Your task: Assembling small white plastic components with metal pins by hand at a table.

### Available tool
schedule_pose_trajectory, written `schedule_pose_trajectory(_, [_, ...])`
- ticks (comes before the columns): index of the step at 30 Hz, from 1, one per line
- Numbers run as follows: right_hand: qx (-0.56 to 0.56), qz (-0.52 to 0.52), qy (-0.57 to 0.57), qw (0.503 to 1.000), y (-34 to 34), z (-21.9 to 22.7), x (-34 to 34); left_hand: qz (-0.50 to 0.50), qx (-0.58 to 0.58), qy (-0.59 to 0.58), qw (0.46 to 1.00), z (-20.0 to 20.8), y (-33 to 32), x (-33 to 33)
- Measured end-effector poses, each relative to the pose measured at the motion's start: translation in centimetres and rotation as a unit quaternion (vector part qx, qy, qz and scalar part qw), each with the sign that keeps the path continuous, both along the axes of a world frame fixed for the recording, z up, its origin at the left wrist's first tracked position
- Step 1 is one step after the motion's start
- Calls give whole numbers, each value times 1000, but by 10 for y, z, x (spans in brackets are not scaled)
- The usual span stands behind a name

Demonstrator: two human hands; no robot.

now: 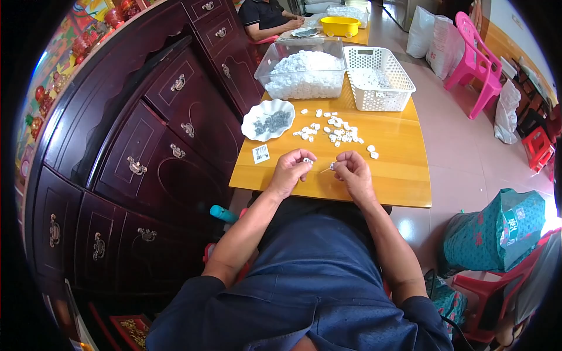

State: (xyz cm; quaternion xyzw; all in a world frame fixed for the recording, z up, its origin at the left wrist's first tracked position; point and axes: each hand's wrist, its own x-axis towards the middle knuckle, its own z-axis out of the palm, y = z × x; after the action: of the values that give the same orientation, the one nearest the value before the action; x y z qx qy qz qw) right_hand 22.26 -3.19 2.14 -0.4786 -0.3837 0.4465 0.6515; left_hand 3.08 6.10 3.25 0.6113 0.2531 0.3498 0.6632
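My left hand (pixel 288 173) is over the near part of the wooden table (pixel 386 180), thumb and fingers pinched on a small white plastic piece (pixel 307 160). To its right, my right hand (pixel 355 177) pinches another small white piece with a dark spot (pixel 332 166). A thin light sliver juts from those fingertips toward the left; I cannot make out what it is. Just beyond both hands lie several loose white plastic pieces (pixel 345 136) in a scattered heap. A white scalloped dish (pixel 250 124) of small grey parts stands left of the heap, near a square printed card (pixel 260 154).
Behind the heap stand a clear bin (pixel 270 76) full of white pieces and a white perforated basket (pixel 383 102). Dark drawers (pixel 140 143) close off the left side. A person (pixel 266 20) sits by a yellow tub (pixel 339 26). Teal bags (pixel 486 234) and pink chairs (pixel 480 70) stand right.
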Motion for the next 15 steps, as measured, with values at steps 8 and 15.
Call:
schedule_pose_trajectory(8, [9,13,12,1000,0,1,-4,-43,-150,-103,982,-2,-1,2])
schedule_pose_trajectory(15, [5,8,8,1000,-1,3,-5,-39,-148,-44,987,-4,-6,4])
